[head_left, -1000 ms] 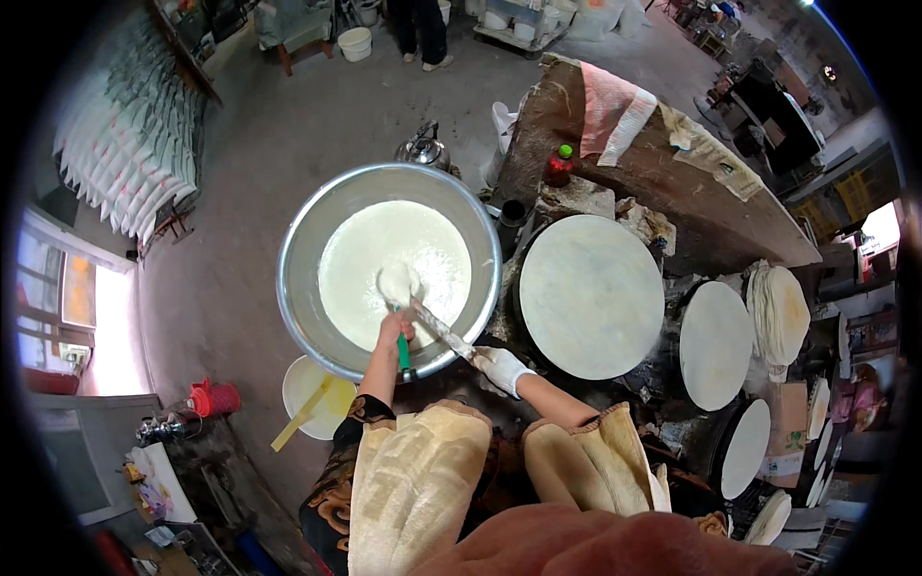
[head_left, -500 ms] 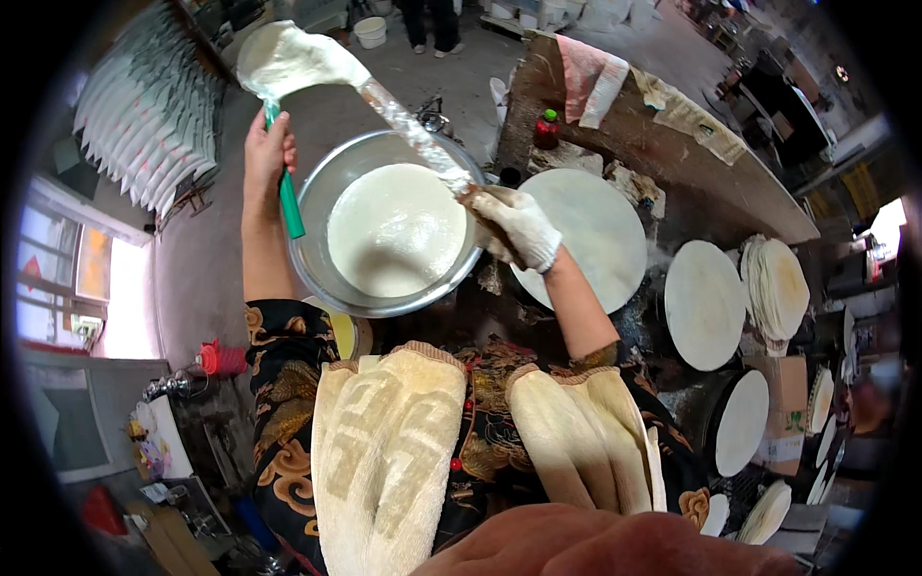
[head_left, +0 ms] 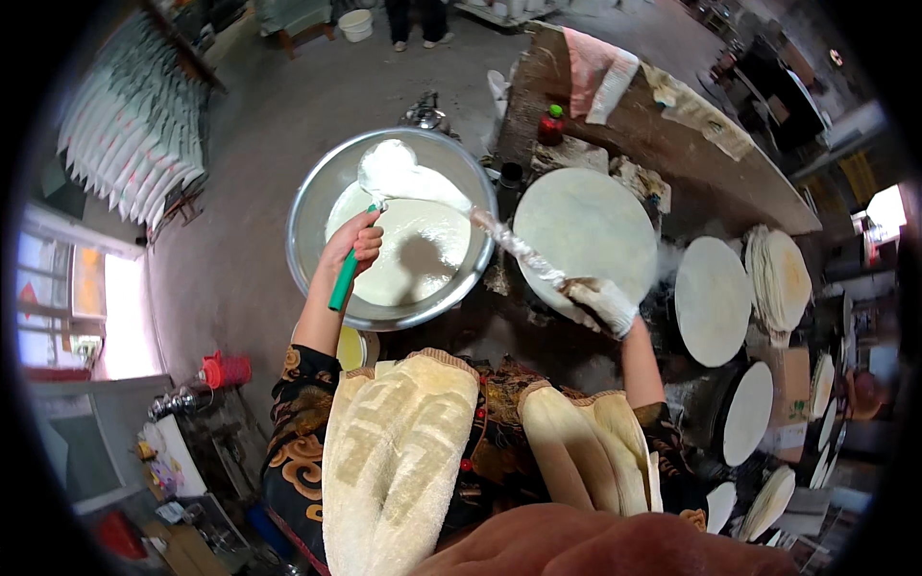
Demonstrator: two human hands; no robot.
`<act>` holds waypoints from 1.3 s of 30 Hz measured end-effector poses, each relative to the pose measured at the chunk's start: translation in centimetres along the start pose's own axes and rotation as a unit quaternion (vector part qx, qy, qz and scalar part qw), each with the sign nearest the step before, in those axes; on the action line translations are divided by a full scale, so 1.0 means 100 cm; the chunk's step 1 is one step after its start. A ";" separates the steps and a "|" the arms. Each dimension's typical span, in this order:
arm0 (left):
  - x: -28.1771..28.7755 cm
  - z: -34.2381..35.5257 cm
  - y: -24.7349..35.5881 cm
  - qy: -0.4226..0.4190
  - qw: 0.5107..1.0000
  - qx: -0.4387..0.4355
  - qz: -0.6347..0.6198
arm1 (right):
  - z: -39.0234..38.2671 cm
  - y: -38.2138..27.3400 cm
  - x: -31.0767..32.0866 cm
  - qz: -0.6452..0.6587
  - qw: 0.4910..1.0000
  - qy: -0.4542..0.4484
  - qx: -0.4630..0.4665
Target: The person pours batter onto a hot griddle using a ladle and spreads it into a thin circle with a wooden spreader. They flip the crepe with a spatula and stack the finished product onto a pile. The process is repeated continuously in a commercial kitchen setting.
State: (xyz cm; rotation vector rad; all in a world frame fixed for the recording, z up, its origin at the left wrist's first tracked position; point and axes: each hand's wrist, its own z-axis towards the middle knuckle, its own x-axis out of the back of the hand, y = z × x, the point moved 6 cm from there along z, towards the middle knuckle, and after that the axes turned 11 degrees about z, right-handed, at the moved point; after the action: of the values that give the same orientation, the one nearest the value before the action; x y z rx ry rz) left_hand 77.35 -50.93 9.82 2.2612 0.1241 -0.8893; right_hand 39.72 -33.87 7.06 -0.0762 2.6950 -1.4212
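The left hand (head_left: 353, 248) is closed around the green handle of a ladle (head_left: 389, 171), whose bowl is heaped with white batter and held over the far part of the basin (head_left: 312, 206). The right hand (head_left: 600, 302), coated in batter or flour, is closed on the end of a long batter-crusted scraper (head_left: 519, 252) that slants up and left until its tip meets the ladle's bowl. Both hands are therefore full, and the load sits at the ladle, above the pool of batter (head_left: 408, 252) in the basin.

The step in hand looks like levelling or clearing the scoop. To do it well, I would keep the ladle level and over the basin so that whatever the scraper pushes off falls back into the pool and not on the floor. The scraper's flat edge should run across the bowl's rim in one stroke, pushing the surplus toward the basin's centre. A firm grip low on the green handle helps, since the loaded bowl is heavy at the far end.

Just right of the basin lies a round griddle (head_left: 586, 235) with a pale thin sheet covering it. Further right are more round plates (head_left: 713, 300) and a stack of finished sheets (head_left: 776, 278). A red bottle (head_left: 550, 127) with a green cap stands on the wooden tabletop (head_left: 672, 144) beyond the griddle. Two cloth-covered knees fill the lower part of the view.
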 end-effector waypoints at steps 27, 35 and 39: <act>-0.314 0.010 -0.318 -0.259 0.853 0.318 0.322 | -0.304 0.290 -0.044 0.532 0.734 0.400 0.133; -0.347 -0.200 -0.464 -0.470 0.671 0.371 0.438 | -0.409 0.359 -0.274 0.658 0.546 0.441 0.273; -0.376 -0.342 -0.453 -0.616 0.572 0.347 0.417 | -0.445 0.360 -0.349 0.654 0.413 0.524 0.358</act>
State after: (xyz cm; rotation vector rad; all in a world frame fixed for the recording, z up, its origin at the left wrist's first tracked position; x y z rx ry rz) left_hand 53.57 10.91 25.54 1.2872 -2.0140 -1.8207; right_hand 69.72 26.09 4.45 2.8400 0.8192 -1.6835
